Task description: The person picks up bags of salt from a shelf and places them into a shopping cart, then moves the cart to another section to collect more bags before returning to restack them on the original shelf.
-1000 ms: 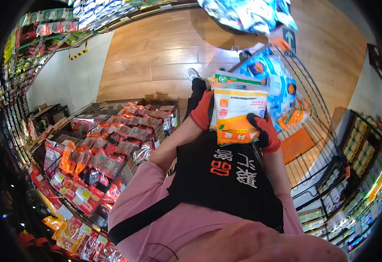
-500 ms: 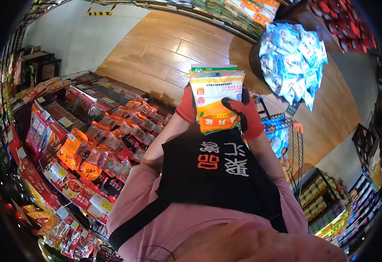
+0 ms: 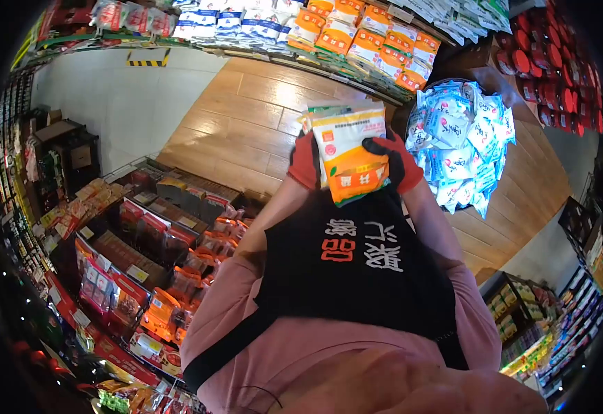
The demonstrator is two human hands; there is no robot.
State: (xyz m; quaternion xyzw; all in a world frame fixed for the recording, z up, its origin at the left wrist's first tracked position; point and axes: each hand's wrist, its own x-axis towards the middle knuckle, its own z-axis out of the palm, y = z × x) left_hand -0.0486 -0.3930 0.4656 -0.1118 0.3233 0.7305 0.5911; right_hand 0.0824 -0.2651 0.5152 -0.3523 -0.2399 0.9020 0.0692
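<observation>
The red-gloved left hand [image 3: 304, 162] and right hand [image 3: 401, 163] grip stacked plastic packs [image 3: 348, 146], the front one white-and-orange: seemingly carrying. Moving needs steady grips.

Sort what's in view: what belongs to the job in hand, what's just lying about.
In the job: left hand; right hand; white and orange packet they hold; probably the similar packets displayed ahead.

Just lying about: blue and white packets heaped at right; orange packs at left.

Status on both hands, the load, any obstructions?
Left hand and right hand gripping orange-and-white salt bag, another bag behind it. Blue-and-white bag pile off right. Nothing seen blocking the hands.
</observation>
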